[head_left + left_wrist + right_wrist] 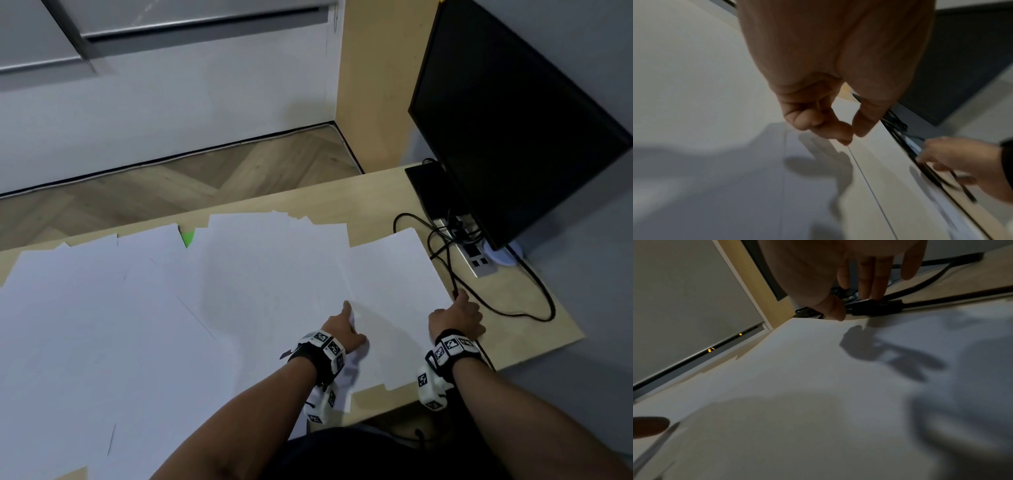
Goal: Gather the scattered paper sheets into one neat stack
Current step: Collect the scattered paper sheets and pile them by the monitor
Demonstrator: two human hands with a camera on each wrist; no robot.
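Several white paper sheets (137,325) lie spread and overlapping over the wooden desk (376,192). The rightmost sheet (394,291) lies between both hands. My left hand (346,325) pinches that sheet's left edge between thumb and index finger, which shows close up in the left wrist view (852,138). My right hand (459,311) is at the sheet's right edge (818,369). Its thumb touches the edge while its straight fingers (875,280) reach past it over a black cable. It holds nothing.
A black monitor (513,120) stands at the desk's back right. Black cables (513,308) loop beside the right hand, and a socket strip (479,260) is set in the desk. A green scrap (187,238) peeks out between sheets. The desk's right edge is close by.
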